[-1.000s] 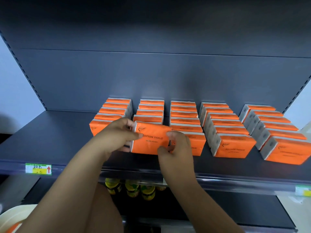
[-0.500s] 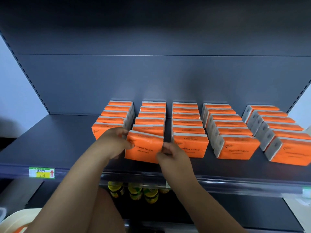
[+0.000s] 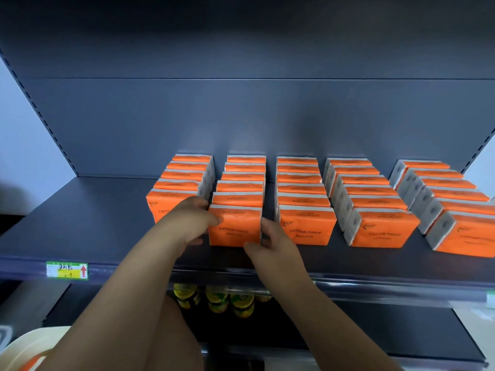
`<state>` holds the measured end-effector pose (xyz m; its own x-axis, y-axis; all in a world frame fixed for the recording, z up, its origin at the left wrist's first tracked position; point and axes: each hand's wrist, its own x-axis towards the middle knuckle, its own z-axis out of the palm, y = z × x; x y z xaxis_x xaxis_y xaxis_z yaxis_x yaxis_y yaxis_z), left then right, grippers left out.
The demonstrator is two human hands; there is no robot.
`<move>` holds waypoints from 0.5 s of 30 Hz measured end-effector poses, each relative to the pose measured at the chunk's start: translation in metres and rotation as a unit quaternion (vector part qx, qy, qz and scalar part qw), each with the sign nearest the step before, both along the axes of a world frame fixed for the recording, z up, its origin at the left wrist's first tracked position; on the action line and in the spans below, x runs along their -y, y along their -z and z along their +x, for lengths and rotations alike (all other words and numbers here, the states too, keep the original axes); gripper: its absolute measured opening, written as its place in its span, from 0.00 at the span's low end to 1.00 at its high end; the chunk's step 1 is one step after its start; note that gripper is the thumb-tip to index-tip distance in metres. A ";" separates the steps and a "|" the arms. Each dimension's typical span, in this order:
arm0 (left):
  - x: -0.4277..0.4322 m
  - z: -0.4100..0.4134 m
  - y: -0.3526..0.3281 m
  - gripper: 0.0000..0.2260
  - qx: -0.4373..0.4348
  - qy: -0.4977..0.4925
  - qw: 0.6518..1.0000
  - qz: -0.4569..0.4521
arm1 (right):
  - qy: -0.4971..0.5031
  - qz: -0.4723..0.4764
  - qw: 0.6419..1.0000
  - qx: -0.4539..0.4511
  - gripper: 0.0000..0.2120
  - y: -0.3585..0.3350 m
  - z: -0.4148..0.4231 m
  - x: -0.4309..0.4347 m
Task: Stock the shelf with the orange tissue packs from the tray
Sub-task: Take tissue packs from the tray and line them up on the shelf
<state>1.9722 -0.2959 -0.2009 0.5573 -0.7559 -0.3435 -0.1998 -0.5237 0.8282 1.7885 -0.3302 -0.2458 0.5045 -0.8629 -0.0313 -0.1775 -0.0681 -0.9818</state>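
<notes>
Tilted 0.5 s ago, orange pack (image 3: 234, 226) now stands square at front of 2nd row from shelf's (image 3: 80, 210) left end, near front edge, w/ left hand (image 3: 192, 218) & right hand (image 3: 270, 242) fingers curled on its sides, so it looks placed, just needs releasing.

a shop: dark metal shelf (image 3: 80, 210) with slotted uprights, a price tag (image 3: 67, 269) on its front edge, rows of identical orange tissue packs (image 3: 297, 199), bottled drinks (image 3: 214, 299) below.
</notes>
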 end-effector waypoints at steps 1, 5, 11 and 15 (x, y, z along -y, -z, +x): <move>0.000 0.000 0.000 0.12 0.002 0.004 1.000 0.000 | 0.001 -0.007 1.000 -0.002 0.17 0.000 0.000 0.000; 0.002 -0.004 -0.003 0.08 -0.007 0.010 1.000 -0.002 | -0.001 -0.033 0.999 -0.011 0.19 0.003 0.003 0.003; 0.005 -0.004 -0.004 0.06 -0.018 -0.001 1.000 0.000 | -0.003 -0.010 1.000 -0.015 0.17 0.004 0.004 0.008; 0.007 -0.003 -0.004 0.07 -0.026 -0.012 1.000 0.002 | -0.016 -0.016 0.999 -0.035 0.16 0.006 0.004 0.011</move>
<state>1.9697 -0.3030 -0.1968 0.5561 -0.7412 -0.3760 -0.1432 -0.5311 0.8351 1.7928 -0.3415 -0.2517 0.5296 -0.8473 -0.0397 -0.2430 -0.1067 -0.9641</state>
